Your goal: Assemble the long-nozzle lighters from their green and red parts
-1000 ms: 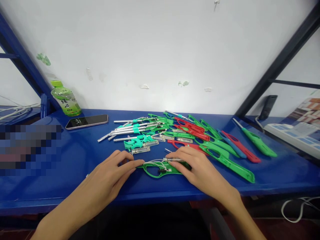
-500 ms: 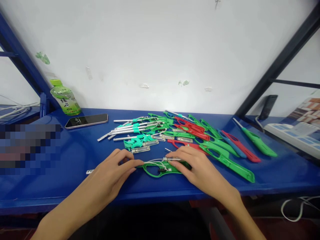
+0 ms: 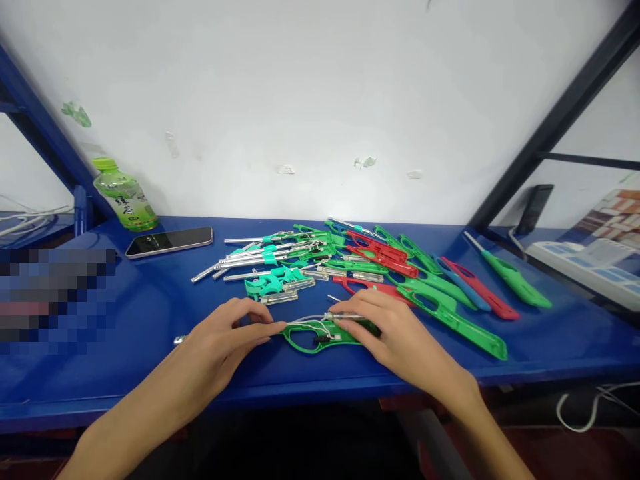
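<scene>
In front of me on the blue table lies a green lighter shell half (image 3: pixel 303 341), with white wires and a small black part showing inside. My left hand (image 3: pixel 233 337) is closed around the shell's front end; the tip of a metal tube (image 3: pixel 179 340) pokes out to the left of it. Between the thumb and fingers of my right hand (image 3: pixel 380 327) is a clear fuel tank (image 3: pixel 343 316), at the upper edge of the shell. That hand covers the shell's right end. Beyond my hands lie several metal tubes (image 3: pixel 245 261), teal triggers (image 3: pixel 265 285) and loose clear tanks (image 3: pixel 280 297).
Green shell halves (image 3: pixel 463 325) and red ones (image 3: pixel 385 250) lie at the centre right. An assembled-looking green lighter (image 3: pixel 517 277) is farther right. A phone (image 3: pixel 170 241) and a green bottle (image 3: pixel 125 199) stand at the back left. A white device (image 3: pixel 585 267) sits at the right.
The whole view has shifted slightly. Both hands keep nearly the same grip and place on the green lighter shell and the clear tank.
</scene>
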`<state>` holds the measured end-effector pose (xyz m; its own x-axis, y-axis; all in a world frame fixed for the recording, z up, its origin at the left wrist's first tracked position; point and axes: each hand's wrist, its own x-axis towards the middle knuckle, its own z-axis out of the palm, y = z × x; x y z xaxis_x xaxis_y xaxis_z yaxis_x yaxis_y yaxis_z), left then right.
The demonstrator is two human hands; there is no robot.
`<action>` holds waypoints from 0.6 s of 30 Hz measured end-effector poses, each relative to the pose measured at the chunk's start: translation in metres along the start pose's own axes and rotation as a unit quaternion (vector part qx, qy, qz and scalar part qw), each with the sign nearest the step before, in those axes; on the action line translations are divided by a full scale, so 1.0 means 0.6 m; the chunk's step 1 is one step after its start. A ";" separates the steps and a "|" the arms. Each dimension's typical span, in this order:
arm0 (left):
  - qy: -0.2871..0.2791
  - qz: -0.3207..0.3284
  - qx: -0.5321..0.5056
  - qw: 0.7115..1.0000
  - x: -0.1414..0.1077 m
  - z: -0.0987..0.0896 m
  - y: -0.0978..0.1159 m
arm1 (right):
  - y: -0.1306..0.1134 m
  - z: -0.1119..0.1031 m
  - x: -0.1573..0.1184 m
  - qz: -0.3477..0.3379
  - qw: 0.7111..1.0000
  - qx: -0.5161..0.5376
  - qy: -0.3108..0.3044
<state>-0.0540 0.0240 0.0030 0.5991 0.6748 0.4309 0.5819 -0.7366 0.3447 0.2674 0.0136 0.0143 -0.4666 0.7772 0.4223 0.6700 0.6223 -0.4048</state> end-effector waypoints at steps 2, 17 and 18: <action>-0.005 -0.004 -0.009 1.000 -0.001 -0.001 -0.004 | -0.002 -0.001 0.000 0.004 1.000 -0.001 -0.001; -0.026 -0.013 -0.006 1.000 -0.009 -0.013 -0.016 | -0.001 -0.002 0.000 -0.004 1.000 0.017 0.004; -0.024 -0.012 -0.006 1.000 -0.009 -0.013 -0.016 | -0.001 -0.001 0.000 -0.003 1.000 0.019 0.004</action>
<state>-0.0670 0.0270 0.0037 0.6103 0.6938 0.3824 0.5904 -0.7202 0.3645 0.2674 0.0135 0.0152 -0.4662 0.7725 0.4313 0.6446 0.6304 -0.4325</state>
